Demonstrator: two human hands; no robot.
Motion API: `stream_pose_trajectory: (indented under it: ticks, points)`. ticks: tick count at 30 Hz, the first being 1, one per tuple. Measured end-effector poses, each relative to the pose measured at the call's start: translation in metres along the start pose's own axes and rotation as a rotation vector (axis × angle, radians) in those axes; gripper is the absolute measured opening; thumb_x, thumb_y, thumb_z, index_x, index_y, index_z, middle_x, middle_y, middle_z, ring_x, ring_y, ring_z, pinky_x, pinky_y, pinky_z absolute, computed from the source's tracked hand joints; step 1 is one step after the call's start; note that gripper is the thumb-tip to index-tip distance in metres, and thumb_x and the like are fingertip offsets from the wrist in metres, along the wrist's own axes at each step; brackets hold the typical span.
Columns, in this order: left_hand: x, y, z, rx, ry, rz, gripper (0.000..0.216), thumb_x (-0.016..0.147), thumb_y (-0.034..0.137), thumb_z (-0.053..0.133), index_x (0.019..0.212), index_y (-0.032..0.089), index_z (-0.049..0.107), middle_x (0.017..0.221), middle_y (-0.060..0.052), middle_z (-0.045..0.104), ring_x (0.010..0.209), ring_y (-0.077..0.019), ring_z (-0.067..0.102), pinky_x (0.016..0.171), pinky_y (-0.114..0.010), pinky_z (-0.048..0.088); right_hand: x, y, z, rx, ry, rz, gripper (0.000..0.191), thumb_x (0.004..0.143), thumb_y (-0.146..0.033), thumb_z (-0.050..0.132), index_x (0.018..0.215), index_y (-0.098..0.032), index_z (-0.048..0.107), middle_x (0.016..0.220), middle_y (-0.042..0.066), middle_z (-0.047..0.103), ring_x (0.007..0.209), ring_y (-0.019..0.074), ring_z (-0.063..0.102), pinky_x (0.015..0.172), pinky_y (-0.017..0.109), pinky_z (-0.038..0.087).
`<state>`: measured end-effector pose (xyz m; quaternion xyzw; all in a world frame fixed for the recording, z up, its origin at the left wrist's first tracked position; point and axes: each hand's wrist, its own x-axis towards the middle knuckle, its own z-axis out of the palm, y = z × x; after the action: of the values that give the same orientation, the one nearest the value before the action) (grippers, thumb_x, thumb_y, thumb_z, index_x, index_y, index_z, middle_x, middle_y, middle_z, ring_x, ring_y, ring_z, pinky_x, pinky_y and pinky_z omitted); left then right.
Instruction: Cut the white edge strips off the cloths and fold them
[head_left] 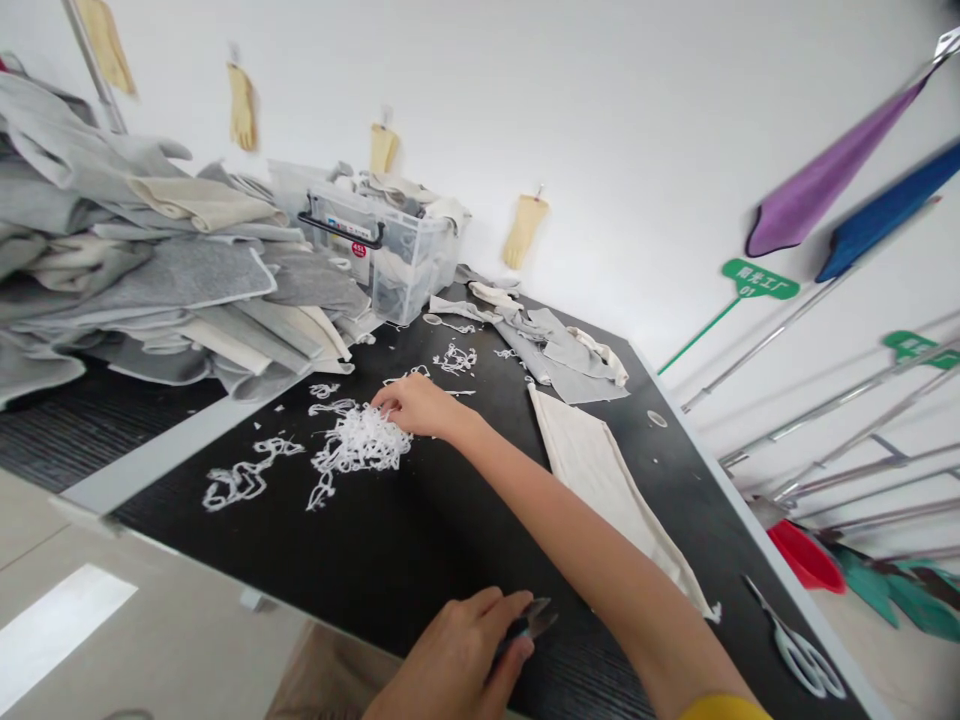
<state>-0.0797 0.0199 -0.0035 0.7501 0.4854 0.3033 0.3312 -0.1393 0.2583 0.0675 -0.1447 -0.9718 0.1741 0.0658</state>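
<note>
The left hand [457, 655] was cut off at the wrist by the bottom edge and covered most of a small dark tool [529, 622]. The fabric stack [112, 260] ran off the left edge. Lettering on the green sign [759, 279] was too small to read.

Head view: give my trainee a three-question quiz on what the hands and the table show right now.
1. True or false: the right hand touches the pile of white thread scraps.
2. What does the left hand hold? A) small dark snips B) a tape measure C) a glove
3. Which tool lies untouched at the black table's near right edge?

Key:
1. True; its fingers rest at the pile's edge.
2. A.
3. The white-handled scissors, beside the cream cloth.
</note>
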Motion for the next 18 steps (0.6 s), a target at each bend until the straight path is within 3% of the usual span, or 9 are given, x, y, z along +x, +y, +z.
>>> stream_pose_trajectory:
  ticks: [5,9,12,15,18]
  points:
    - [-0.001,0.001,0.001,-0.006,0.017,0.005,0.041,0.093,0.028,0.048,0.132,0.023,0.056,0.111,-0.010,0.067,0.095,-0.0232,0.068,0.085,-0.035,0.056,-0.007,-0.002,-0.011,-0.012,-0.154,-0.076,0.051,0.066,0.014,0.048,0.104,-0.011,0.070,0.098,0.007,0.075,0.097,0.0166,0.068,0.086,0.026,0.045]
    - [-0.002,0.001,0.001,0.002,0.028,-0.004,0.040,0.094,0.028,0.046,0.133,0.023,0.055,0.113,-0.010,0.067,0.095,-0.0235,0.067,0.087,-0.037,0.056,-0.013,-0.009,-0.014,-0.263,-0.090,-0.155,0.024,0.076,-0.010,0.069,0.099,-0.019,0.071,0.120,0.008,0.066,0.114,0.0247,0.058,0.102,0.043,0.035]
    - [-0.003,0.002,0.002,-0.007,0.034,-0.016,0.040,0.095,0.030,0.045,0.133,0.024,0.055,0.116,-0.010,0.066,0.098,-0.0227,0.066,0.090,-0.036,0.055,-0.015,-0.016,-0.015,-0.451,0.022,-0.164,0.021,0.079,-0.031,0.074,0.092,-0.016,0.069,0.116,0.012,0.064,0.108,0.0276,0.057,0.093,0.041,0.040]
    - [-0.004,0.002,0.002,-0.010,0.044,-0.038,0.040,0.095,0.032,0.045,0.132,0.024,0.056,0.118,-0.010,0.065,0.100,-0.0225,0.065,0.091,-0.036,0.054,-0.014,-0.021,-0.014,-0.515,0.010,-0.140,0.016,0.087,-0.026,0.065,0.098,-0.016,0.066,0.104,0.011,0.068,0.097,0.0245,0.062,0.081,0.034,0.043]
    - [-0.005,0.003,0.002,-0.017,0.046,-0.057,0.040,0.095,0.034,0.045,0.132,0.024,0.056,0.118,-0.010,0.065,0.100,-0.0222,0.065,0.091,-0.036,0.054,-0.014,-0.018,-0.014,-0.403,-0.065,-0.097,0.026,0.085,-0.022,0.067,0.110,-0.016,0.065,0.095,0.008,0.072,0.091,0.0227,0.066,0.077,0.030,0.045]
